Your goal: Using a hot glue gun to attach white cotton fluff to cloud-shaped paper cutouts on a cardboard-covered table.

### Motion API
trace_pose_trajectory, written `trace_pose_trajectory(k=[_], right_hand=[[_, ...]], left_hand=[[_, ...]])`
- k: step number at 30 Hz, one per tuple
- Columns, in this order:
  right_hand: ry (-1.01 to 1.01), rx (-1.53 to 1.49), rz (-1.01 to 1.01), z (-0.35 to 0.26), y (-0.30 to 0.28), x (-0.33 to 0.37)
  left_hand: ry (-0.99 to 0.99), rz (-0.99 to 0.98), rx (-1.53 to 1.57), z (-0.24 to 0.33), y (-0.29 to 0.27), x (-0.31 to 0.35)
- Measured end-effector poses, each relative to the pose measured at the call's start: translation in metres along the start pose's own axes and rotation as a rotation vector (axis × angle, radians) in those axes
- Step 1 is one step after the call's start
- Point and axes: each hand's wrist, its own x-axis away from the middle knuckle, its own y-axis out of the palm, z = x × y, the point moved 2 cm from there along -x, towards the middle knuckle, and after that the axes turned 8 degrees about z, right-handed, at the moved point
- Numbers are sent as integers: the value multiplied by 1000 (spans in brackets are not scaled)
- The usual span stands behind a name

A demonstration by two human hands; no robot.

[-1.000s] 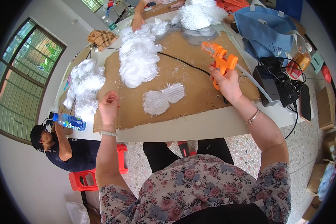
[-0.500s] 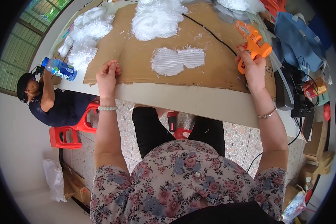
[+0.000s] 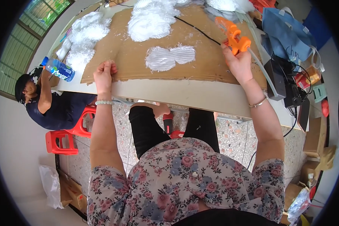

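Observation:
My right hand [image 3: 238, 69] grips an orange hot glue gun [image 3: 238, 42] over the right part of a brown cardboard sheet [image 3: 120, 49]. A long translucent glue stick [image 3: 263, 71] runs out of the gun's rear, and a black cord trails from it to the far side. At the cardboard's near left edge, my left hand [image 3: 104, 76] is closed with its fingers pinched together; whatever they hold, if anything, is hidden. Between the hands lies a flat white ribbed, fringed piece [image 3: 170, 58] made of two joined rounded lobes, touched by neither hand.
Piles of white fringed material [image 3: 148, 22] lie at the back and left [image 3: 83, 41]. A person [image 3: 54, 101] at the left sits by red stools and has a hand near a water bottle [image 3: 59, 69]. Blue bag [image 3: 286, 32] and black adapters [image 3: 286, 79] are at right.
My right hand has brought the glue gun leftward and turned it slightly. My left hand stays closed near the same cardboard edge. The whole view has shifted a little.

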Motion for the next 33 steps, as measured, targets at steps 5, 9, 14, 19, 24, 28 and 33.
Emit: trace_pose_trajectory(k=[5,9,14,19,24,28,33], right_hand=[[-389,267,-99,-13,3,6],[-423,296,-134,-23,3,11],[-480,273,-139,-22,2,8],[-493,244,-131,-18,6,8],[-344,193,-163,-5,6,9],[-316,170,-193,0,7,11],[-343,180,-214,0,8,12]], left_hand=[[17,55,-40,0,1,-2],[11,50,-32,-6,2,-2],[43,80,-30,-1,6,-1],[48,137,-7,-1,1,-4],[-66,143,65,2,0,-5],[-98,155,78,-1,-2,-5],[-133,115,59,-3,-4,-6]])
